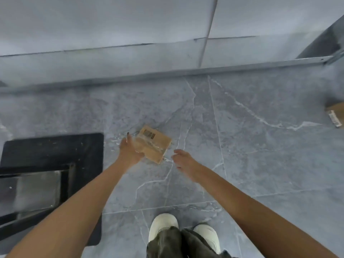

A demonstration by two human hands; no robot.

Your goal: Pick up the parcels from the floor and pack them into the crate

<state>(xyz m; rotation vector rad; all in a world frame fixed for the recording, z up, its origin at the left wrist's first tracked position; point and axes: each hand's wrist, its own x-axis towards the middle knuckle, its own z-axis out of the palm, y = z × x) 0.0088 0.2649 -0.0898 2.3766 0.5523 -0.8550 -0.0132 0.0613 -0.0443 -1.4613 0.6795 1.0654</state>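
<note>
Open floor (242, 146) stretched right of the parcel (153, 144) and toward the camera, leaving free reach there. The black crate (54, 151) hemmed in the left, the wall (111, 34) closed off the far side, and a second parcel (336, 114) lay well apart at the right edge.

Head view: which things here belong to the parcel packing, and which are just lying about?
Job: near parcel; second parcel at the right edge; black crate; left hand on the near parcel; right hand beside it.
Not job: metal rail along the wall; pale shoes.
</note>
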